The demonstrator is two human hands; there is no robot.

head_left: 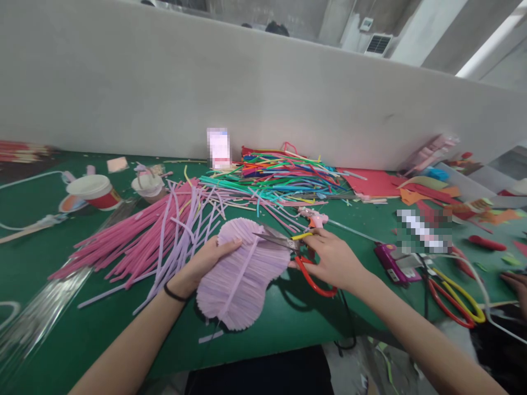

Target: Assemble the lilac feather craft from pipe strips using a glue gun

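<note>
Head view, and the left hand [209, 259] is clamped on the leaf [257, 288], thumb on top, at the near middle of the green table [302, 334]!

And the right hand [334, 257]?

Wrapped round the scissors [295, 245], over on the leaf's right side. The hands are apart, each with its own catch, and the blades are parted, reaching left across the leaf's far end!

Are they biting into it?

Can't tell from here. We see them overlap it, no more.

What's around them?

Pink stems [132, 236] fan out to the left, lilac stems [167, 241] between them and the leaf. A coloured pile [288, 175] sprawls on the far side, a phone [219, 148] upright just left of it. Just beyond the right hand, the glue gun [319, 218]!

And further right?

Purple box [389, 263], then the second scissors [457, 304], and another person's hand [516, 284] at the very edge!
</note>
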